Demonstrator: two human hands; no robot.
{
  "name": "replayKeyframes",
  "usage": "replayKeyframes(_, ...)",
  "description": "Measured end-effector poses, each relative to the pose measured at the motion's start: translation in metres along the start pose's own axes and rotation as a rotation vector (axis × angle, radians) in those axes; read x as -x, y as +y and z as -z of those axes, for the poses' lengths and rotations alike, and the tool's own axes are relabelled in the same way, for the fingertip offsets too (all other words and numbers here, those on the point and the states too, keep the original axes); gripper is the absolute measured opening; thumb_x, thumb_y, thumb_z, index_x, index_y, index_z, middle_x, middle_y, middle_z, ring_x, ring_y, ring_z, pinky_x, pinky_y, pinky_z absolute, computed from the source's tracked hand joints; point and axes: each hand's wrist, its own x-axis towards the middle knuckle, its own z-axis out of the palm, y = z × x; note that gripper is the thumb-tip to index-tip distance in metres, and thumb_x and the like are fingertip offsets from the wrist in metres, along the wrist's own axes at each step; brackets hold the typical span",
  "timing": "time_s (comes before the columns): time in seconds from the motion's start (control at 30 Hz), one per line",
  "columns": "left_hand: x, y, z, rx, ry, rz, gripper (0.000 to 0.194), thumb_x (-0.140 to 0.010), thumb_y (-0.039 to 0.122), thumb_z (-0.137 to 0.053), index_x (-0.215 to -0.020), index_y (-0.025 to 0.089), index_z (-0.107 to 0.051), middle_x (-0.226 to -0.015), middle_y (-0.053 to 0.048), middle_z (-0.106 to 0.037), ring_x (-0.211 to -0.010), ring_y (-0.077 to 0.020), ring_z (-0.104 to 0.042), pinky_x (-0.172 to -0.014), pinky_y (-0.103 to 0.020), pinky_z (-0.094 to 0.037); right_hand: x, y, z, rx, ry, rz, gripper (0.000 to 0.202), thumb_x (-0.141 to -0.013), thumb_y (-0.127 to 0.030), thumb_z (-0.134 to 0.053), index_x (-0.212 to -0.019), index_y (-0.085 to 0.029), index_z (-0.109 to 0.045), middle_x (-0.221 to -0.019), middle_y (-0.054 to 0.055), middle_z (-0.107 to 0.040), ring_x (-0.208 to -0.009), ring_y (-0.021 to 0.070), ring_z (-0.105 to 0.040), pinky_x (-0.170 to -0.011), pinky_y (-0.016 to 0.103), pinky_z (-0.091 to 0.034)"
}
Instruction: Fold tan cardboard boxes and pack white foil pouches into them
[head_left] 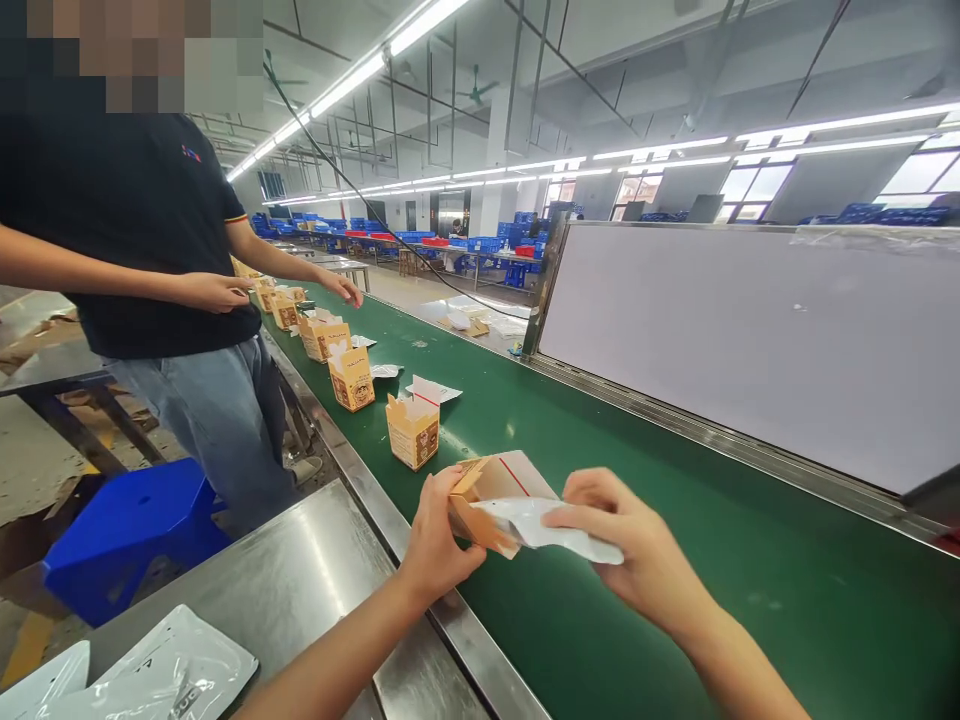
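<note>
My left hand (pixel 437 535) grips a small tan carton (pixel 480 500) lying on its side with its open flaps toward me, over the green conveyor belt (pixel 675 600). A white plastic pouch (pixel 551 528) is pinched in my right hand (pixel 637 545), its end at the carton's mouth. Behind them stand more open tan cartons (pixel 412 432), (pixel 351 378) in a row along the belt's left edge.
A person in a black shirt and jeans (pixel 150 240) stands at the left with both hands reaching over the far cartons. White pouches (pixel 176 670) lie on the steel table (pixel 300 580) near me. A blue stool (pixel 124 535) sits left; a white panel (pixel 750 340) borders the belt's right side.
</note>
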Motion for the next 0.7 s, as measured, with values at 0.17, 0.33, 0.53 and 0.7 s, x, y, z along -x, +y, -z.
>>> replayKeyframes(0.17, 0.010, 0.017, -0.012, -0.109, -0.054, -0.207, 0.083, -0.054, 0.008, -0.055, -0.131, 0.021, -0.027, -0.128, -0.013, -0.047, -0.123, -0.0314, -0.046, -0.105, -0.056, -0.035, -0.007, -0.017, -0.040, 0.598, 0.052, 0.159, 0.031, -0.082, 0.000, -0.035, -0.078, -0.017, -0.061, -0.071, 0.004, -0.061, -0.066, 0.0169, -0.056, -0.055, 0.029, -0.032)
replayKeyframes(0.33, 0.014, 0.020, -0.021, -0.115, -0.027, -0.020, 0.073, -0.053, 0.007, -0.054, -0.121, 0.020, -0.032, -0.116, -0.011, -0.052, -0.110, -0.0296, -0.052, -0.095, -0.051, -0.044, 0.007, -0.023, -0.049, 0.549, 0.046, 0.100, 0.035, -0.089, -0.008, -0.031, -0.119, -0.011, -0.048, -0.103, 0.011, -0.065, -0.085, 0.0191, -0.063, -0.066, 0.029, -0.046)
replayKeyframes(0.53, 0.018, 0.034, -0.023, 0.133, -0.145, 0.189, 0.059, -0.055, 0.018, -0.063, -0.110, 0.019, -0.040, -0.105, -0.008, -0.053, -0.099, -0.0258, -0.054, -0.089, -0.045, -0.047, 0.017, -0.018, -0.032, -0.037, -0.278, -0.301, 0.056, -0.092, -0.042, -0.044, -0.140, -0.017, -0.025, -0.138, 0.014, -0.045, -0.122, 0.0224, -0.049, -0.099, 0.039, -0.046)
replayKeyframes(0.7, 0.031, 0.039, -0.040, 0.130, -0.234, 0.053, 0.066, -0.048, 0.013, -0.058, -0.112, 0.019, -0.043, -0.110, -0.010, -0.055, -0.102, -0.0289, -0.052, -0.092, -0.051, -0.043, 0.020, 0.012, -0.033, -0.605, -0.454, -0.541, 0.061, -0.079, -0.049, -0.061, -0.127, -0.015, -0.047, -0.117, 0.011, -0.059, -0.104, 0.0249, -0.059, -0.090, 0.036, -0.052)
